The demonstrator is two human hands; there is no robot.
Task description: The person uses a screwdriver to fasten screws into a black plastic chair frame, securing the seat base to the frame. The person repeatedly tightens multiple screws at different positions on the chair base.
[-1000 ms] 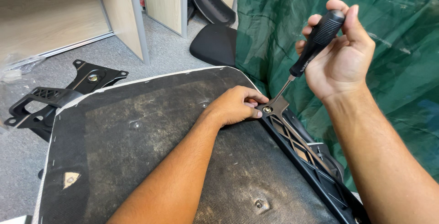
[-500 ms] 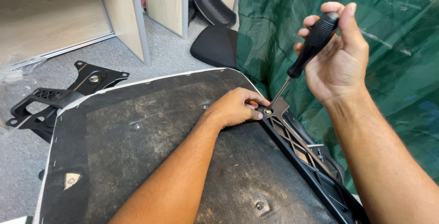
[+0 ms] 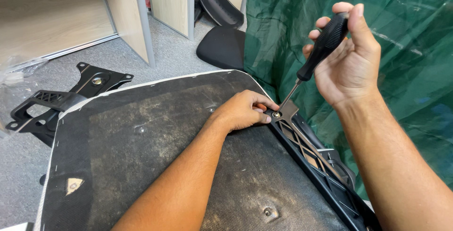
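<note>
The right hand (image 3: 351, 59) is gripping a black-handled screwdriver (image 3: 321, 49) whose tip is meeting a screw (image 3: 276, 114) at the seat base's (image 3: 155, 151) right edge, while the left hand (image 3: 243, 111) is pinching beside the black armrest bracket (image 3: 311, 153).

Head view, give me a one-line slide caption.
Right hand drives screwdriver into armrest bracket; left hand steadies it on seat underside.

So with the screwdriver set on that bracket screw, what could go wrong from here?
1. The left hand has its fingertips right beside the screw; if the tip slips, it could jab them.
2. The screwdriver leans at an angle, so it may cam out and chew the screw head.
3. The right hand holds only the top of the handle, so sideways control looks weak and the black armrest bracket could shift on the seat base.
</note>
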